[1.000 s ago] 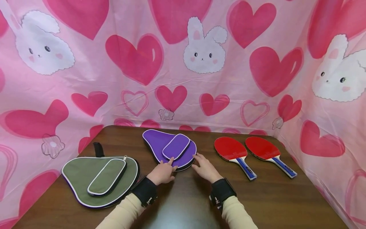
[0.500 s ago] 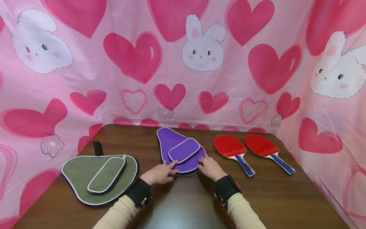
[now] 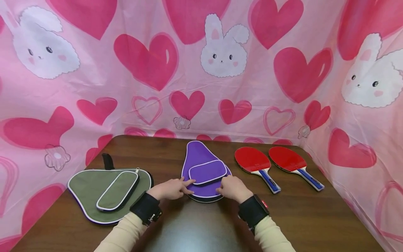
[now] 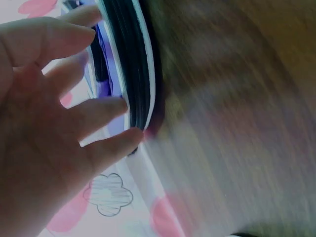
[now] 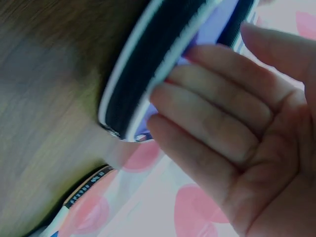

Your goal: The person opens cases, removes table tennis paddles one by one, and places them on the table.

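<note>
Purple on the middle case [image 3: 200, 153] and its pocket [image 3: 207, 172], piped white, with black along the zipped side [image 4: 131, 54]. Olive green on the other case [image 3: 89, 185], likewise piped white; black on the strap [image 3: 108, 161]. Red across the two paddles [image 3: 253, 160], blue edged white along their handles [image 3: 269, 181]. Brown and wood-grained over the table [image 3: 195, 224]. Pink on the backdrop [image 3: 189, 80], printed with deeper pink hearts [image 3: 148, 63], white rabbits [image 3: 224, 64] and grey-outlined flowers [image 3: 182, 123]. Cream on the sleeves [image 3: 124, 231], black on the wristbands [image 3: 146, 209].
</note>
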Tool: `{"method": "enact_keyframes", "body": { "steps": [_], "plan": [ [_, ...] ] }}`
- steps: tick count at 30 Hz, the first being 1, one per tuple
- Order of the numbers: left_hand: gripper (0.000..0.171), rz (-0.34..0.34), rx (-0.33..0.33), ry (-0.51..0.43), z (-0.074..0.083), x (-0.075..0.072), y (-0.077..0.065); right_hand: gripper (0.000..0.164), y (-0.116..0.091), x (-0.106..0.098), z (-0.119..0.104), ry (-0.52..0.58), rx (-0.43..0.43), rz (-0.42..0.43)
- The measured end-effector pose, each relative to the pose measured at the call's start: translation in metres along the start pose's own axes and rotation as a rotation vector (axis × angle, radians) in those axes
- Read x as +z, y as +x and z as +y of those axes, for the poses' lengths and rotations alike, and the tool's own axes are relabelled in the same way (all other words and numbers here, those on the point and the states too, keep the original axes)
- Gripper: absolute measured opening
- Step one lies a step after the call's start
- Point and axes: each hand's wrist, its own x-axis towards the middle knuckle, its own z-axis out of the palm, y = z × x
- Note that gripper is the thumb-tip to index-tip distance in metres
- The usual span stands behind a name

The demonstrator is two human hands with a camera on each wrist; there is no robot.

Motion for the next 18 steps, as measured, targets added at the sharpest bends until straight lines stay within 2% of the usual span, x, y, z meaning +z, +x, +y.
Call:
{"method": "enact_keyframes", "body": {
  "steps": [7,12,18],
  "plan": [
    [0.037,-0.015,0.014,-0.049,-0.004,0.0,-0.004,0.023,-0.009,-0.004,-0.008,0.035,-0.023,-0.14],
    [0.036,-0.008,0.022,-0.073,-0.007,0.0,-0.005,0.021,-0.015,-0.008,-0.014,0.016,-0.038,-0.2],
    [0.032,0.015,0.017,-0.141,-0.008,0.001,-0.006,0.027,-0.019,-0.012,-0.021,0.018,-0.05,-0.266]
  ]
}}
